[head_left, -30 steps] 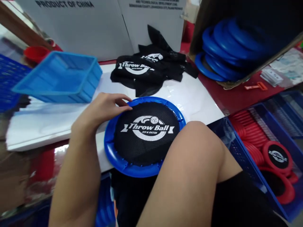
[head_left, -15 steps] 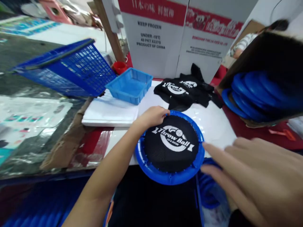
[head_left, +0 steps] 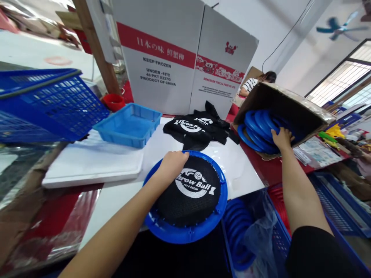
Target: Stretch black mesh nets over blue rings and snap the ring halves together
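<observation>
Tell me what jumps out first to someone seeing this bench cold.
The blue disc with black "Throw Ball" mesh lies front and centre at the table edge, the left hand resting on its far rim. To the right, the right hand reaches into a tipped cardboard box of blue rings. Behind stands a white "KEEP FROZEN" carton.

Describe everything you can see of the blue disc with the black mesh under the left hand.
The disc is a round blue rim, plastic by its look, with black mesh stretched across it and fixed at small points around the edge. White print on the mesh reads "Throw Ball" around a ball logo. It lies flat on the white table, its near edge overhanging the front. The left hand rests curled on its far left rim. Nothing else touches it.
</observation>
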A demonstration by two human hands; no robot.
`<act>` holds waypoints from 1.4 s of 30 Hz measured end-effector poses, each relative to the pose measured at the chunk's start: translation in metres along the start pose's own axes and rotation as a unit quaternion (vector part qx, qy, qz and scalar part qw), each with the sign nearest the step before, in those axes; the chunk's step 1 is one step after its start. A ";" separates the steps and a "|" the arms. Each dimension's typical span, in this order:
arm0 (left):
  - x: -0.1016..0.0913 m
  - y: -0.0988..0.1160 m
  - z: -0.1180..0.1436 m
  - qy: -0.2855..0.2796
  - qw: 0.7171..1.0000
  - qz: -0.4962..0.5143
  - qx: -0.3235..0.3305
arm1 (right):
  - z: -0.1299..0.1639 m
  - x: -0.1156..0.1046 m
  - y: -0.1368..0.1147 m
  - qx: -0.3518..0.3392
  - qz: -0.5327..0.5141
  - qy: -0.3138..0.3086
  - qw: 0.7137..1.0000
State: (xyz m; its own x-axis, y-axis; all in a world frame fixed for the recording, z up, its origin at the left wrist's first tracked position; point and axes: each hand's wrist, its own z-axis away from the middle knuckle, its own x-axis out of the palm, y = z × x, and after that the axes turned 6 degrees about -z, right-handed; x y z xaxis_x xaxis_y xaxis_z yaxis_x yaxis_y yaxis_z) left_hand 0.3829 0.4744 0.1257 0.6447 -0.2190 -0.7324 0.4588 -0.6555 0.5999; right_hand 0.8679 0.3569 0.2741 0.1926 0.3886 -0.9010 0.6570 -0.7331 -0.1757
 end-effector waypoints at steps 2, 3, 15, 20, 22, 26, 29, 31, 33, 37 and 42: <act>0.001 0.001 0.001 0.009 0.999 0.035 -0.005 | -0.006 -0.002 0.004 -0.028 -0.002 0.005 1.000; -0.001 0.004 0.002 -0.009 1.000 0.010 -0.012 | -0.008 -0.004 0.002 -0.047 -0.006 0.013 0.999; -0.057 0.045 0.007 -0.126 0.972 -0.197 0.022 | 0.211 0.024 -0.073 -0.529 -0.221 0.023 0.819; -0.053 0.062 0.147 0.087 0.981 0.176 -0.007 | 0.296 0.039 -0.079 -0.524 -0.317 -0.061 0.788; -0.023 0.072 0.212 0.153 0.914 0.369 -0.067 | 0.307 0.036 -0.083 -0.548 -0.315 -0.107 0.767; 0.058 0.095 0.270 0.123 0.779 0.522 -0.325 | 0.303 0.022 -0.094 -0.605 -0.277 -0.217 0.714; 0.095 0.111 0.251 0.114 0.746 0.589 -0.289 | 0.294 0.013 -0.103 -0.619 -0.251 -0.262 0.697; 0.099 0.122 0.227 0.141 0.737 0.604 -0.271 | 0.291 0.004 -0.107 -0.627 -0.257 -0.246 0.693; 0.088 0.134 0.204 0.171 0.732 0.606 -0.261 | 0.288 -0.010 -0.106 -0.626 -0.286 -0.209 0.695; 0.052 0.158 0.167 0.217 0.719 0.638 -0.169 | 0.277 -0.050 -0.097 -0.566 -0.380 -0.170 0.712; 0.025 0.177 0.133 0.272 0.697 0.651 -0.131 | 0.260 -0.085 -0.088 -0.499 -0.467 -0.153 0.714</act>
State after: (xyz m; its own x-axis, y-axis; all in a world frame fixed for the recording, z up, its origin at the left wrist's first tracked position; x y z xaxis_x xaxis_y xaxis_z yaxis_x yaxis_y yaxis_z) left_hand 0.3990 0.2568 0.1711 0.7222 -0.1516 0.6749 -0.6814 0.0122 0.7318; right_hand 0.6040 0.2429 0.2627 -0.7373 0.1960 -0.6466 0.6161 0.5877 -0.5244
